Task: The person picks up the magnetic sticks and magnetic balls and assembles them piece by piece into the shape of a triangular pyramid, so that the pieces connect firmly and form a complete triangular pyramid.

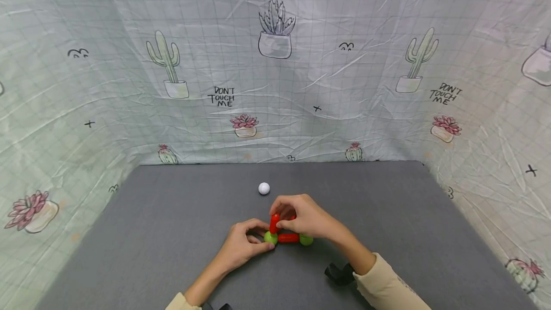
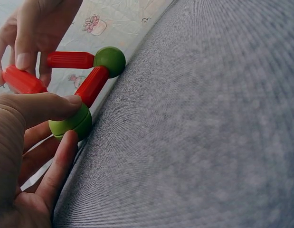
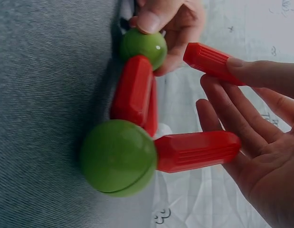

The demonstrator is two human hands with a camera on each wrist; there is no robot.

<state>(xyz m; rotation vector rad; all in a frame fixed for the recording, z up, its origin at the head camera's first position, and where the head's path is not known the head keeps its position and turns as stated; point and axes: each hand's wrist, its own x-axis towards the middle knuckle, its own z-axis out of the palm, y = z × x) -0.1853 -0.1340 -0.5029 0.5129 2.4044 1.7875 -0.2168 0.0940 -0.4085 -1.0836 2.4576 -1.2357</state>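
My left hand [image 1: 241, 245] grips a green ball [image 1: 270, 238] low over the grey surface, thumb on one side and fingers on the other. Between thumb and fingers, my right hand [image 1: 309, 217] pinches a red ribbed rod [image 3: 211, 61]. A small gap shows between this rod's end and the gripped ball in the right wrist view. Another red rod [image 1: 288, 238] joins that ball to a second green ball [image 3: 118, 157]. From the second ball a further red rod [image 3: 199, 151] stands up beneath my right palm. One more piece of red [image 3: 152, 107] shows partly hidden behind the joining rod.
A white ball [image 1: 264, 188] lies on the grey tabletop [image 1: 193, 195] beyond my hands. Cloth printed with cacti [image 1: 275, 75] hangs at the back and on both sides. A black device [image 1: 339, 274] sits at my right wrist.
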